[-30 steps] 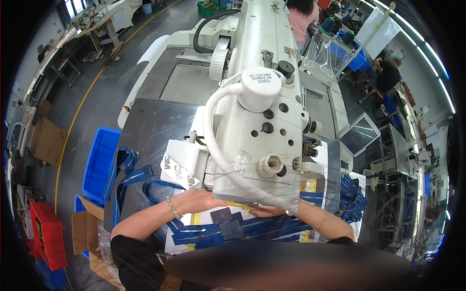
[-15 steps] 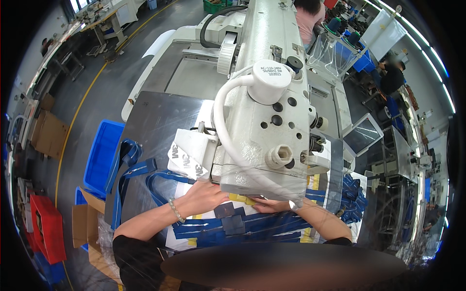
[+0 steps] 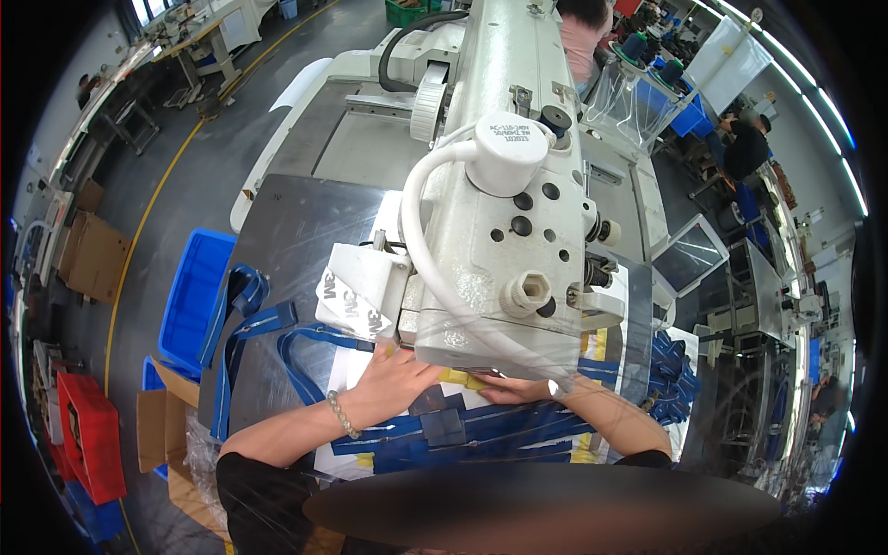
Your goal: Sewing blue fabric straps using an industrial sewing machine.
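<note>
Both my hands lie under the head of a large white industrial sewing machine [image 3: 481,310]. My left hand [image 3: 393,377], with a bead bracelet at its wrist, rests flat, its fingers stretched toward a yellow taped patch [image 3: 458,377]; some fingertips are hidden by the machine head. My right hand [image 3: 513,391] comes to the same patch from the other side, fingers extended and resting on the work. Just nearer to me, dark blue zipper strips [image 3: 499,431] lie across a white sheet, with a dark square piece [image 3: 444,426] over them.
Long blue strips [image 3: 301,356] loop over the metal table [image 3: 305,222] on the left. A blue bin [image 3: 196,296] and an open cardboard box [image 3: 171,416] stand beside it. More bunched blue strips [image 3: 671,379] lie to the right, below a tilted screen [image 3: 692,257].
My left hand has shifted slightly, its wrist and bracelet a little lower and to the right. The right hand stays almost in place beside the yellow patch. The view has tilted very slightly.
</note>
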`<state>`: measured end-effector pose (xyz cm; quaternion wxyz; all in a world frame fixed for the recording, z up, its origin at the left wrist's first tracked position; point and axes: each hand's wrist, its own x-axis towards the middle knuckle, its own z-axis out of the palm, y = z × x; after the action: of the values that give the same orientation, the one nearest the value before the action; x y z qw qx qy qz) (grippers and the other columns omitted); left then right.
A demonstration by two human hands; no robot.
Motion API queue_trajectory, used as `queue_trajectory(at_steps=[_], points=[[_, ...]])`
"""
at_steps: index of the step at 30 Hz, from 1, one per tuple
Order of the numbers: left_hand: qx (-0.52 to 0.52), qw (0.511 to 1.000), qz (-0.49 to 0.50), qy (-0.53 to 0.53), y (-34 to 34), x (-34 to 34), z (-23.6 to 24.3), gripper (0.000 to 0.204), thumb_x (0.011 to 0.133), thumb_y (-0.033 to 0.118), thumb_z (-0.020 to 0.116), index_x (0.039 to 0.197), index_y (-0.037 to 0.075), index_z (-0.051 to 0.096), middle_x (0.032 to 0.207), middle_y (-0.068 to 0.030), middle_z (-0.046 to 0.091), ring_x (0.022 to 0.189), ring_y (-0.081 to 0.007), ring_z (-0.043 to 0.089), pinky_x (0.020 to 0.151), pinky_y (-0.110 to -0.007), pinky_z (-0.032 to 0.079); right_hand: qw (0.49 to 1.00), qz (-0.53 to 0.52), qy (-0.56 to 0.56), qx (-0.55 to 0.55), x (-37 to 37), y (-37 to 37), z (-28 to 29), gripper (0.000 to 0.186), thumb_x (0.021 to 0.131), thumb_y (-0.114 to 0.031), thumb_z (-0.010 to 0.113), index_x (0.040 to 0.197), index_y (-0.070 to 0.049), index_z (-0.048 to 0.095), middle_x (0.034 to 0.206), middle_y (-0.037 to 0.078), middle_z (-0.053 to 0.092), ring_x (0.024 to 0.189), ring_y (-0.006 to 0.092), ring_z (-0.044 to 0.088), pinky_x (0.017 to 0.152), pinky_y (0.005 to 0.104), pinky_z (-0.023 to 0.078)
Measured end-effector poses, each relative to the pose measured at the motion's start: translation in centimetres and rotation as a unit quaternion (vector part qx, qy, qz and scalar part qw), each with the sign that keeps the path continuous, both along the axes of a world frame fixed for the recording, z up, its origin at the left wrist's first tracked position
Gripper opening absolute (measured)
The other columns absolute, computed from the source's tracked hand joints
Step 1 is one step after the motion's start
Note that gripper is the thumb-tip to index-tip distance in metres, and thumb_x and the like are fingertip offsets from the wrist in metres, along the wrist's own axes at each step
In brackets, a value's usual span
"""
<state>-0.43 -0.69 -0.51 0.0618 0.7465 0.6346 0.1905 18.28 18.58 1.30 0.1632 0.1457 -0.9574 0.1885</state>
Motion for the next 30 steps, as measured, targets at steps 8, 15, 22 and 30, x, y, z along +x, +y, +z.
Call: queue_trajectory(at_steps=[8,15,22,30], points=[[0.072,0.993,0.02,0.094,0.4,0.5,1.2,0.032,0.079,0.015,0.056,0.111,0.017,0.057,0.099,0.0045,0.057,0.086,-0.0138,0.052,0.082,-0.038,0.036,1.0,0.011,0.002,0.017,0.4,0.1,-1.6,0.035,0.072,-0.026,0.07,0.103,-0.011,0.063,0.1,0.009,0.063,0.094,0.0299,0.062,0.082,0.0405,0.051],[0.068,0.988,0.012,0.139,0.4,0.7,1.6,0.037,0.078,0.016,0.056,0.116,0.017,0.057,0.097,0.0056,0.055,0.084,-0.0125,0.051,0.083,-0.035,0.036,0.997,0.004,-0.013,0.071,0.5,-0.6,-0.2,0.034,0.069,-0.019,0.069,0.101,-0.01,0.063,0.101,0.009,0.063,0.094,0.0282,0.062,0.082,0.0413,0.05],[0.069,0.984,0.024,0.163,0.3,0.9,2.3,0.04,0.08,0.018,0.054,0.12,0.018,0.056,0.099,0.0051,0.054,0.086,-0.0113,0.051,0.086,-0.034,0.034,0.974,-0.134,0.025,0.182,1.9,-4.3,1.7,0.033,0.07,-0.012,0.065,0.102,-0.006,0.063,0.098,0.005,0.062,0.088,0.0203,0.062,0.072,0.0341,0.049],[0.108,0.978,0.031,0.177,0.4,1.0,1.8,0.039,0.08,0.019,0.053,0.119,0.018,0.056,0.097,0.0051,0.053,0.089,-0.0122,0.051,0.086,-0.033,0.032,0.971,-0.174,0.009,0.164,3.2,-4.5,0.0,0.035,0.073,-0.015,0.066,0.107,-0.008,0.062,0.104,0.002,0.062,0.086,0.0144,0.06,0.07,0.0302,0.042]])
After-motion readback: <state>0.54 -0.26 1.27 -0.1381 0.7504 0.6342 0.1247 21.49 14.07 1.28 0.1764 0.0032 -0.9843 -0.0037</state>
